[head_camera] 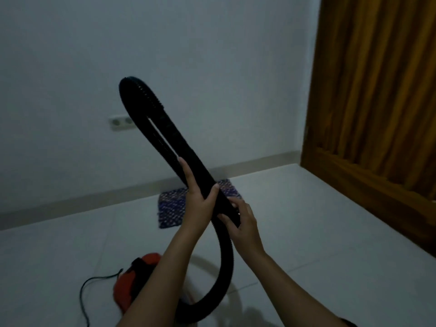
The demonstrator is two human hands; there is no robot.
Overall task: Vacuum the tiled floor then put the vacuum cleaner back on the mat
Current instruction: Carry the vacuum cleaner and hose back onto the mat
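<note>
Vacuum cleaner (134, 282): red-orange body with a black top part, low in the frame left of centre, standing on the tiled floor (306, 232); part of it is hidden behind the left forearm. It is not on the mat.
Hose (165, 128): black, ribbed, rising from beside the vacuum body at the bottom centre, curving up to the hands, then folded back on itself in a long narrow loop that reaches to the upper middle of the frame.
Left hand (200, 204): wrapped around the doubled hose from the left, fingers curled behind it, thumb pressed on the front; a firm clasp holding both strands together.
Right hand (243, 223): just below and to the right of the left hand, fingers partly curled and touching the lower end of the folded hose; thumb and fingertips pinch it.
Power cord (94, 286): thin and dark, trailing from the vacuum body across the floor to the lower left.
Mat (172, 208): blue-purple woven mat, lying on the floor near the wall, behind the hands, centre of the frame; well apart from the vacuum cleaner.
Wall socket (121, 122): white double socket on the wall, centre left.
Curtain (377, 90): brown-orange, hanging along the right side.
Writing: no brand or label can be read; the picture is dim.
</note>
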